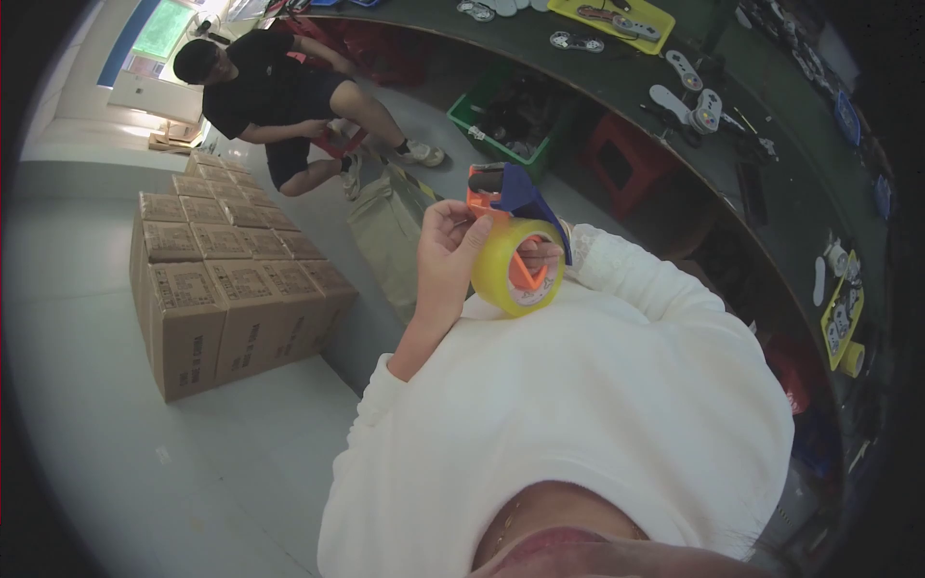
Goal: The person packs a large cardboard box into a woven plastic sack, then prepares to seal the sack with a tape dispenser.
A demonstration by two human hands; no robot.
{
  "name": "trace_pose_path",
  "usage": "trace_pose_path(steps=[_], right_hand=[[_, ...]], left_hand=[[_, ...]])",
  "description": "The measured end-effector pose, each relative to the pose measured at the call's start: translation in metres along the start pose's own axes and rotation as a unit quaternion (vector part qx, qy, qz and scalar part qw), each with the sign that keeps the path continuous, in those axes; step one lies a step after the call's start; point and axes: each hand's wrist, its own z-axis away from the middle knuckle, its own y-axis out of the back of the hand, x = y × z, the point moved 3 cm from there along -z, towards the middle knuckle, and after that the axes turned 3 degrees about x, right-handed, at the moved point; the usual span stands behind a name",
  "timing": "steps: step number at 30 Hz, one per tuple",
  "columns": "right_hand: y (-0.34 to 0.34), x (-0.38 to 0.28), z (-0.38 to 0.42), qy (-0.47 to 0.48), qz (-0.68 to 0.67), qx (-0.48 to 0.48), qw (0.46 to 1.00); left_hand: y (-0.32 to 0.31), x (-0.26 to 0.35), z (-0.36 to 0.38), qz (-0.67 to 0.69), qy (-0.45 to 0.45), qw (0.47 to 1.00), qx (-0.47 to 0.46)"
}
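A tape dispenser [525,197] with orange and dark blue parts and a dark roller is held up in front of my chest. It carries a wide roll of yellowish clear tape [493,265]. My left hand [449,241] is closed at the orange end of the dispenser, thumb and curled fingers pressed against it. Behind the roll is my right hand [540,254], its bent fingers showing through the core and gripping the dispenser; the rest of it is hidden by the tape and the blue part.
Stacked brown cartons [231,299] stand on the floor at left. A person [255,87] in dark clothes sits beyond them. The long green workbench [617,82] curves along the right, bearing game controllers [708,111] and yellow trays [660,21]. Under it are a green crate [540,159] and a red stool [631,159].
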Motion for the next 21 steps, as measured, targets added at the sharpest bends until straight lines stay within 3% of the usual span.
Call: trace_pose_path(steps=[2,5,7,10,11,14,21], right_hand=[[-0.104,0.014,-0.018,-0.077,-0.013,-0.058,0.995],[-0.125,0.006,-0.022,-0.169,-0.033,-0.131,0.976],[-0.096,-0.003,-0.013,-0.171,0.080,-0.104,0.977],[-0.087,-0.009,0.001,-0.159,0.114,-0.063,0.979],[-0.090,-0.009,0.005,-0.155,0.115,-0.055,0.980],[-0.102,-0.009,0.014,-0.110,0.217,0.095,0.965],[-0.134,-0.010,0.015,-0.021,0.326,0.179,0.928]], left_hand=[[0.001,0.000,0.002,-0.005,-0.008,1.000,0.012],[0.001,0.000,0.008,-0.001,-0.025,1.000,0.006],[0.001,-0.003,0.009,-0.002,-0.008,1.000,-0.004],[0.000,-0.003,0.010,0.012,0.012,1.000,-0.004],[0.000,-0.003,0.012,0.016,0.017,1.000,-0.003],[0.000,-0.001,0.017,0.005,0.035,0.999,0.013],[-0.008,-0.007,0.016,0.062,0.013,0.997,-0.042]])
